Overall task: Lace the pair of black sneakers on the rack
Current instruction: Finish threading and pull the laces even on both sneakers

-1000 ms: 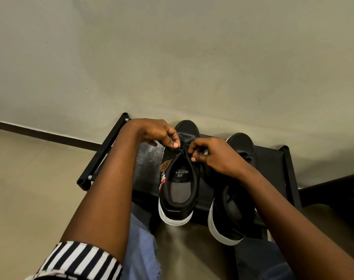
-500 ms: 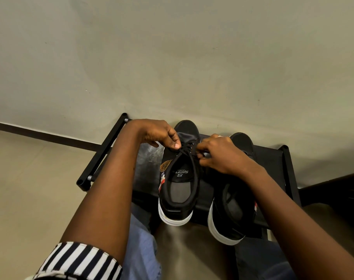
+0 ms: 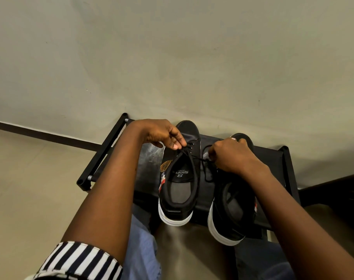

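- Since one second ago the right hand (image 3: pixel 230 156) has moved away from the left hand (image 3: pixel 162 134), outward to the right, and it now pulls a length of black lace (image 3: pixel 200 158) sideways out of the left sneaker (image 3: pixel 180 178); before, both hands were close together over the tongue.
- Left hand: its thumb and fingertips pinch the lace at the top of the eyelets, on the left edge of the shoe opening.
- Right hand: its fingers are curled around the other part of the lace, and a loose loop of lace hangs down below it, between the two shoes.
- Both sneakers stand on the black rack (image 3: pixel 103 156), side by side, with toes toward the wall (image 3: pixel 172 57) and white heels toward the person; the right sneaker (image 3: pixel 230 209) is partly under the right forearm.
- Long axis of the left sneaker goes from the person to the wall, so the eyelet rows run away from the hands, and the lace is stretched across this axis.
- I judge that the next move depends on this crossing: the right hand is nearer to the free end and should bring it back over the tongue to the next eyelet, while the left hand keeps the tension.
- Right sneaker: I cannot tell if it is laced, because the hand covers its front part.
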